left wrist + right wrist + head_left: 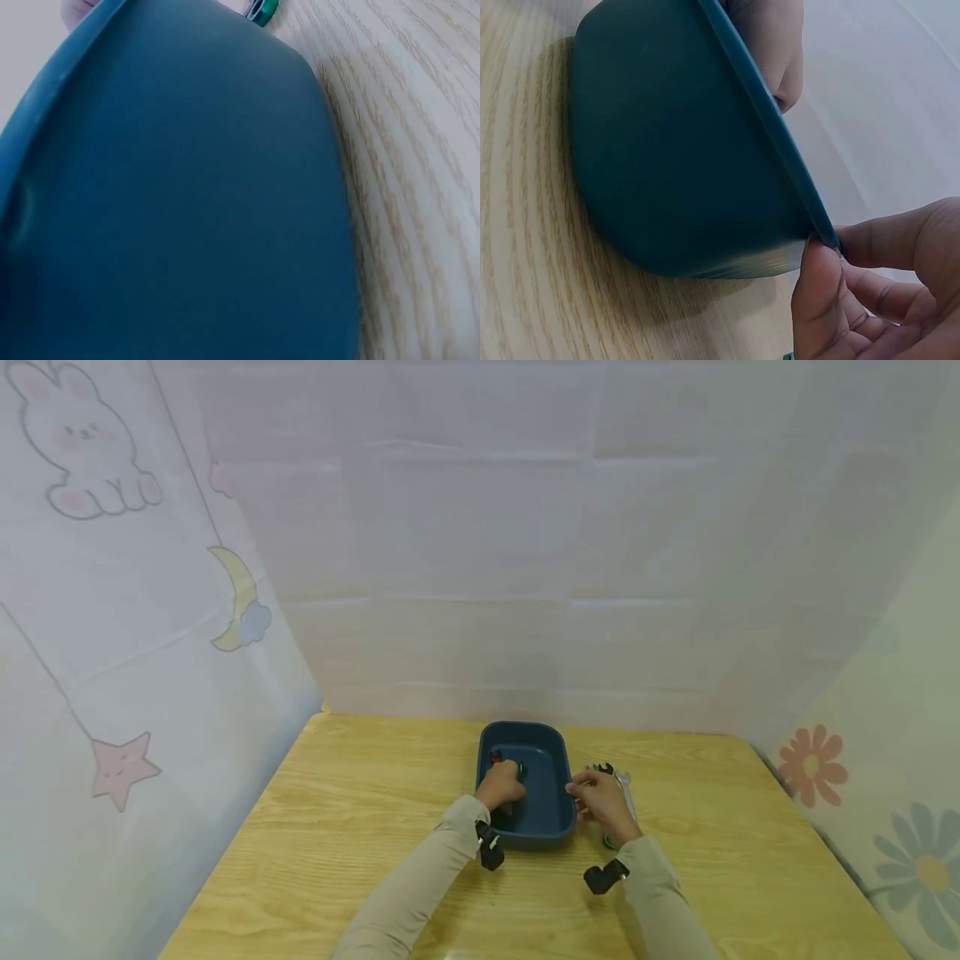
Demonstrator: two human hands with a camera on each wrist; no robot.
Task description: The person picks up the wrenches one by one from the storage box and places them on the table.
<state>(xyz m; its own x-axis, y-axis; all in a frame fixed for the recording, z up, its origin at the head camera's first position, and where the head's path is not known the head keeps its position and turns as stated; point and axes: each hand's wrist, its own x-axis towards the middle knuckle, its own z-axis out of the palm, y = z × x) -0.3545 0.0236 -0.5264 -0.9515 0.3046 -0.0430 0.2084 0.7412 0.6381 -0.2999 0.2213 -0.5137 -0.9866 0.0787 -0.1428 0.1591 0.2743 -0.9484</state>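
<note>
A dark blue rectangular bin (546, 789) stands on the table. My left hand (501, 786) reaches down inside it at the left wall, fingers bent and largely hidden; I cannot tell whether they grip anything. Beside that hand in the bin show a small red piece (496, 757) and a small green piece (521, 769). My right hand (604, 802) pinches the bin's right rim between thumb and finger, seen close in the right wrist view at the rim (821, 217). The bin's outer wall (187, 180) fills most of the left wrist view.
Just right of the bin, partly under my right hand, lie a silver wrench (627, 792) and a black open-ended wrench head (604, 768). A green-ringed tool end (608, 842) shows below that hand. The wooden table (360, 810) meets a pale cloth backdrop (480, 643) behind.
</note>
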